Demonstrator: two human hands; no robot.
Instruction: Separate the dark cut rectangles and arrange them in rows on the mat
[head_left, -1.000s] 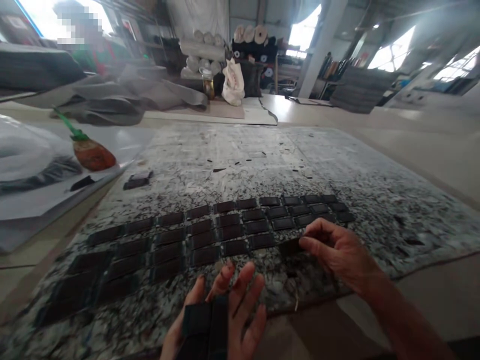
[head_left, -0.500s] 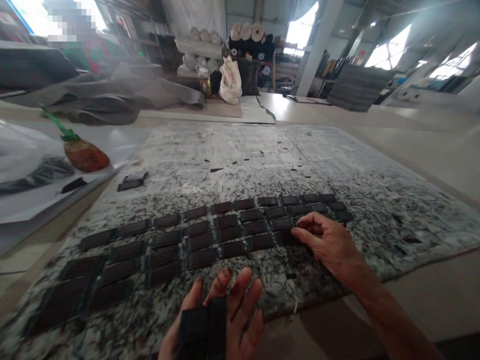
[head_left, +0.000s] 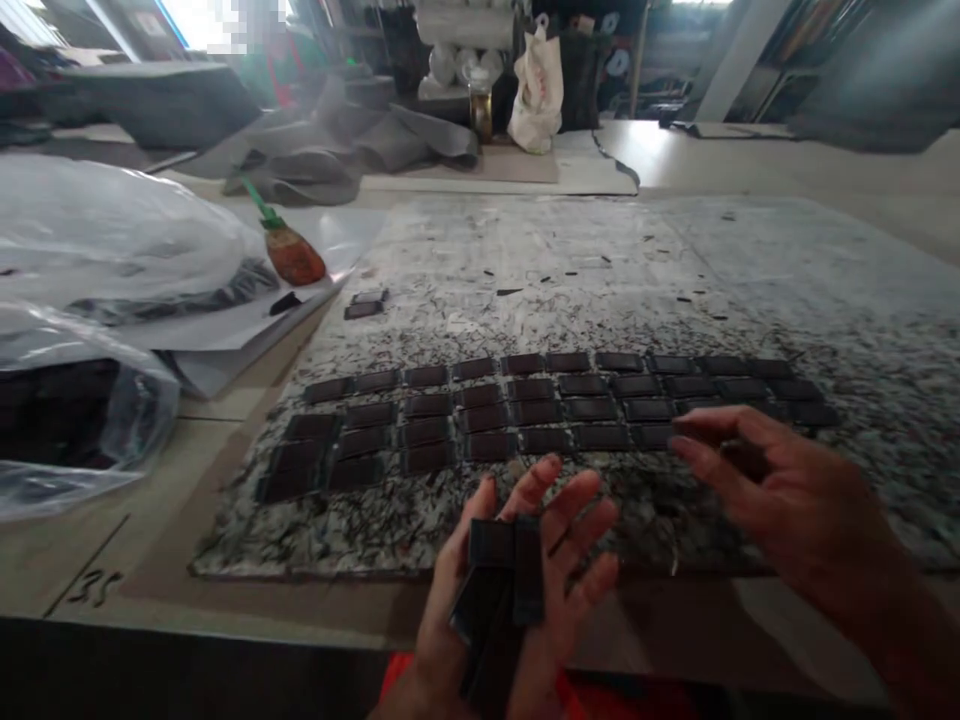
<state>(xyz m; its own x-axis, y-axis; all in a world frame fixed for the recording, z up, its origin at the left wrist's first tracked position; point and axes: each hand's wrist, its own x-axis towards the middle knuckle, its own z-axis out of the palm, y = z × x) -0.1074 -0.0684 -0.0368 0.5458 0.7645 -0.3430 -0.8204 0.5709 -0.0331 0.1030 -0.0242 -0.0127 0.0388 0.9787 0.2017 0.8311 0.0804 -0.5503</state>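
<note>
My left hand [head_left: 517, 590] is palm up near the table's front edge, fingers curled loosely around several small dark rectangular pieces [head_left: 495, 545] stacked crosswise in its palm. To the right, my right hand [head_left: 780, 490] reaches over the board, thumb and index tips slightly apart. Those tips are at the right end of a dark piece [head_left: 652, 436] in the front row; whether they touch it is hard to tell. Similar dark pieces [head_left: 487, 418] lie flat in uneven rows across a pale board [head_left: 555, 240] littered with dark scraps.
Two more dark pieces [head_left: 365, 305] lie apart on the board's left. Beyond the board's left edge are an orange-brown bottle with a green nozzle [head_left: 295, 255] and a clear plastic bag [head_left: 142, 400] with dark contents. A white cloth bag [head_left: 537, 90] and a jar [head_left: 480, 105] stand behind.
The view has swung left and down, bringing the plastic bag into sight. My right hand stays by the front row's right end, its fingertips now slightly off the piece there. My left hand still cradles its pieces.
</note>
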